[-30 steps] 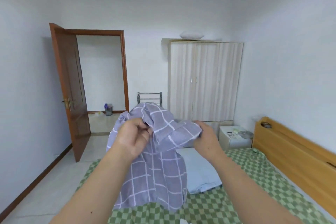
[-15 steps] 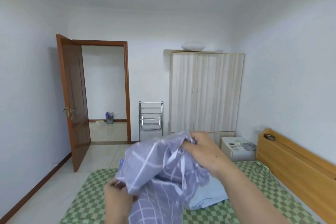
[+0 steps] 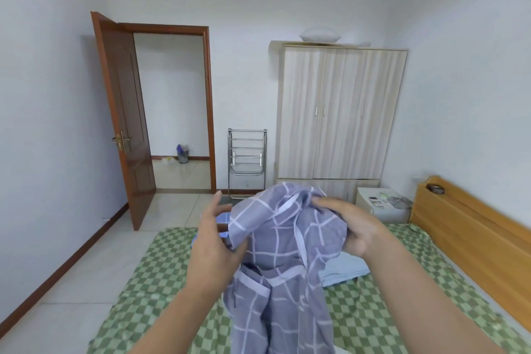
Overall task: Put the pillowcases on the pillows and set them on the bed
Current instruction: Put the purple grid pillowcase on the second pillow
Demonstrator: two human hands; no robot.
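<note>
We stand at the side of a bed [image 3: 161, 282] covered in a green and white checked sheet, and we look across it into a plain white bedroom. Both bare forearms reach forward from the bottom of the view.

At the centre, we hold up a purple pillowcase [image 3: 287, 253] with a white grid pattern; it hangs down in loose folds over the bed towards six o'clock. Our right hand [image 3: 353, 227], at about three o'clock from the cloth, grips its bunched top edge with fingers curled over the fabric. Our left hand [image 3: 214, 241], at nine o'clock from the cloth, has its fingers spread and fairly straight beside the fabric's edge; the thumb seems to touch the cloth, but we cannot tell whether it pinches it.

Behind the pillowcase, at about four o'clock from it, a pale blue pillow [image 3: 343, 270] lies flat on the sheet, partly hidden. A small bright blue thing shows behind the left hand, too hidden to identify.

At two o'clock stands a pale wooden wardrobe [image 3: 342, 112] with a white pillow [image 3: 320, 34] on top. At ten o'clock a brown door [image 3: 123, 118] stands open. Between them leans a metal rack [image 3: 247, 161]. At three o'clock run a wooden headboard [image 3: 471, 233] and a white nightstand [image 3: 379, 204].
</note>
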